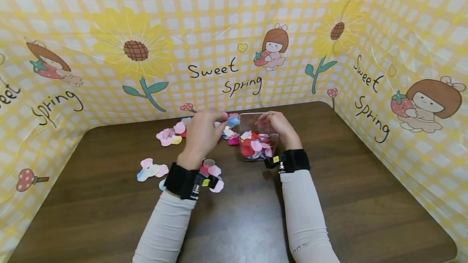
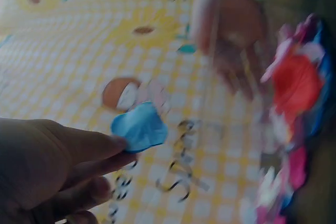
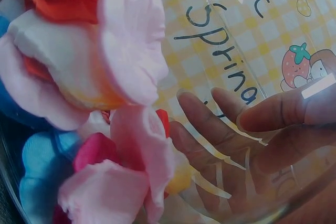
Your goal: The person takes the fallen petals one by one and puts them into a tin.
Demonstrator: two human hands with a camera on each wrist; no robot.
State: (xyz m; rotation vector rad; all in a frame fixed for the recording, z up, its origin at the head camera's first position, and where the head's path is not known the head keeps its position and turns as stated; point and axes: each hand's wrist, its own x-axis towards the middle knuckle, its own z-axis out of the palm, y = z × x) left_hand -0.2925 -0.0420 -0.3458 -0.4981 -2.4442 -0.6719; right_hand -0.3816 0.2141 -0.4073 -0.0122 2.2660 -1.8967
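I count one clear box [image 1: 257, 139] under my right hand [image 1: 278, 127] and one blue petal [image 1: 232, 121] pinched in my left hand [image 1: 201, 135]. Loose petals lie in three small piles [image 1: 172, 135] around my left hand; the petals themselves are too many to count.

Both arms wear pale grey-white, close-fitting sleeves reaching to the wrists. Each wrist carries a black band: the left band [image 1: 181, 180] has a small yellow tag at its 3 o'clock edge, the right band [image 1: 292, 160] a yellow tag at 9 o'clock. The left hand [image 1: 200, 138] and right hand [image 1: 278, 127] are bare.
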